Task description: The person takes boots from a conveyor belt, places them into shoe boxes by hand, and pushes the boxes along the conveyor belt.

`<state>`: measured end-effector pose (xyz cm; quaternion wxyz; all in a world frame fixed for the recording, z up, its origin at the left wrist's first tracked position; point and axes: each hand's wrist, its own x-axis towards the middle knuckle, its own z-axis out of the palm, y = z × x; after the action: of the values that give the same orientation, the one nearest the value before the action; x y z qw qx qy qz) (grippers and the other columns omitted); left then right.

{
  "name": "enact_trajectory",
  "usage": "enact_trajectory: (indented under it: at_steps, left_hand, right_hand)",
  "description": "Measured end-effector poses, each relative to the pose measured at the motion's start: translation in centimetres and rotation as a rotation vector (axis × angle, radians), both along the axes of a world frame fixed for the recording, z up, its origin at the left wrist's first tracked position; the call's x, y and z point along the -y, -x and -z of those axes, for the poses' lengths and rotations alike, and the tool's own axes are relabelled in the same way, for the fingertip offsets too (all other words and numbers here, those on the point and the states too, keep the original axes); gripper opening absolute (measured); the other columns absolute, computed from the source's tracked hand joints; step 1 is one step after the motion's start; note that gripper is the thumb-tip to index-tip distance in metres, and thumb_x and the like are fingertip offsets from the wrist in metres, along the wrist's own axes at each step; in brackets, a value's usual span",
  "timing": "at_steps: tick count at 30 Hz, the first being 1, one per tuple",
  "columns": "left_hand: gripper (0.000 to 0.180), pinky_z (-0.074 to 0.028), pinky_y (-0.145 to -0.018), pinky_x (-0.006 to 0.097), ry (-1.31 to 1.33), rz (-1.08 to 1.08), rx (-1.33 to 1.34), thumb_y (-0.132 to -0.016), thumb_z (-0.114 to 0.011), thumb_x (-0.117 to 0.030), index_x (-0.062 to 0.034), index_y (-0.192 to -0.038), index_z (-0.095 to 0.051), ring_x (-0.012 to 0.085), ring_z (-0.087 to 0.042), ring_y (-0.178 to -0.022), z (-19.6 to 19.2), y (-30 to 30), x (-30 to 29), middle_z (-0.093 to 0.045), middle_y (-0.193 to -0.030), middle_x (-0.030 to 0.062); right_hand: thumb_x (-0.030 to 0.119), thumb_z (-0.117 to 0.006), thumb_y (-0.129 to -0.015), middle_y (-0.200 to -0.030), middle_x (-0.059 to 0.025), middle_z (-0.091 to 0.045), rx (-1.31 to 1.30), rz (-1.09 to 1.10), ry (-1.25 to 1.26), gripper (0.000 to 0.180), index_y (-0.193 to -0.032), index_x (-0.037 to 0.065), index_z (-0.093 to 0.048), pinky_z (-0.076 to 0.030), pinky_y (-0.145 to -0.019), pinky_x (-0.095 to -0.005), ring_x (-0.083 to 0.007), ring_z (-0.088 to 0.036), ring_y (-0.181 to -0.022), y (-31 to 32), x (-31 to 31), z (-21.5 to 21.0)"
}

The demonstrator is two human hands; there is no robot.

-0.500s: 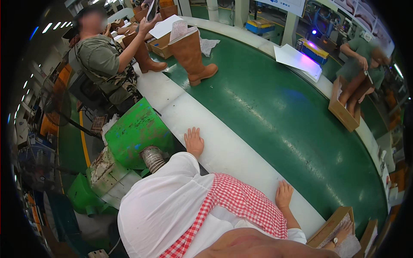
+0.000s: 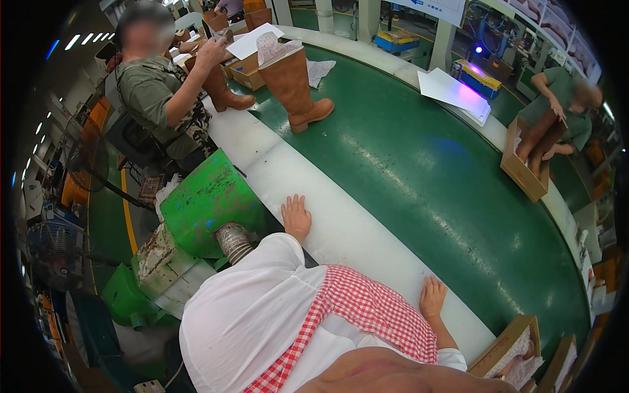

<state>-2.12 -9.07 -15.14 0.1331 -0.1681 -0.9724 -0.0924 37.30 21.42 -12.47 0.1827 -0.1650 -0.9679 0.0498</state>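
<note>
My left hand (image 2: 297, 218) lies flat on the white work ledge (image 2: 347, 226), its fingers spread and nothing in it. Farther right on the same ledge, my right hand (image 2: 432, 298) rests open, fingertips close to the edge of the green conveyor surface (image 2: 419, 183). Neither hand holds anything. A tall brown boot (image 2: 291, 85) stands upright beyond my left hand, on the green surface, with crumpled white paper (image 2: 275, 49) sticking out of its top. Another brown boot (image 2: 226, 92) stands to its left, by a co-worker (image 2: 147, 85).
Beside my left arm sits a scuffed green machine housing (image 2: 209, 203) with a flexible metal hose (image 2: 234, 242). An open cardboard box (image 2: 504, 347) with paper is at lower right. Across the conveyor, a person (image 2: 557, 108) handles brown boots in a box (image 2: 524, 164). White sheets (image 2: 455, 95) lie on the far ledge.
The left co-worker's raised hands and dark object have come lower. The paper-stuffed boot has shifted slightly right. A hand with a watch has left the lower-right box. My hands stay put.
</note>
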Motion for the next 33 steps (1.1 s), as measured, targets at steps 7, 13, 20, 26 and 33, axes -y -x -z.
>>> enact_trajectory:
  at_steps: [7,13,20,26,33]
  left_hand:
    - [0.047,-0.019,-0.108,0.049,-0.013,0.01,-0.028,-0.083,-0.047,-0.017,-0.0117,-0.129,-0.042,0.0309,-0.03,-0.131,-0.14,-0.2,-0.02,-0.039,-0.138,0.0102]
    - [0.047,-0.02,-0.108,0.049,-0.013,0.02,-0.052,-0.083,-0.048,-0.017,-0.0117,-0.129,-0.043,0.0309,-0.03,-0.13,-0.15,-0.24,-0.06,-0.039,-0.137,0.0102]
    - [0.048,-0.02,-0.107,0.05,-0.004,0.014,-0.036,-0.082,-0.05,-0.018,-0.0121,-0.129,-0.042,0.031,-0.03,-0.13,-0.04,-0.18,-0.11,-0.039,-0.137,0.0102]
    - [0.047,-0.02,-0.108,0.05,-0.001,0.006,-0.045,-0.083,-0.049,-0.019,-0.0127,-0.128,-0.044,0.0307,-0.031,-0.13,0.2,-0.12,-0.13,-0.04,-0.136,0.0094]
    - [0.047,-0.019,-0.108,0.05,0.002,0.001,-0.026,-0.083,-0.049,-0.018,-0.0129,-0.129,-0.043,0.0305,-0.03,-0.131,0.01,-0.09,-0.21,-0.039,-0.137,0.0095]
  right_hand:
    - [0.007,-0.059,-0.076,-0.117,-0.0125,-0.054,-0.013,-0.008,-0.003,0.034,-0.11,0.005,-0.055,-0.036,-0.083,-0.0432,-0.0307,-0.048,-0.098,-0.1,-0.03,-0.07]
    - [0.007,-0.059,-0.076,-0.117,-0.0129,-0.054,-0.01,-0.015,-0.014,0.035,-0.111,0.005,-0.054,-0.036,-0.083,-0.043,-0.0308,-0.048,-0.097,-0.07,-0.15,-0.22]
    - [0.008,-0.059,-0.077,-0.117,-0.0126,-0.054,0.004,-0.004,-0.006,0.035,-0.112,0.005,-0.054,-0.036,-0.083,-0.0429,-0.0302,-0.048,-0.098,-0.16,-0.25,-0.12]
    - [0.008,-0.059,-0.077,-0.117,-0.0122,-0.054,0.004,-0.001,-0.014,0.036,-0.112,0.006,-0.054,-0.035,-0.084,-0.0433,-0.03,-0.048,-0.098,-0.2,-0.25,0.06]
    - [0.008,-0.059,-0.077,-0.117,-0.0122,-0.054,0.009,0.001,-0.003,0.036,-0.112,0.006,-0.054,-0.036,-0.085,-0.0435,-0.0301,-0.048,-0.099,-0.19,-0.34,0.1]
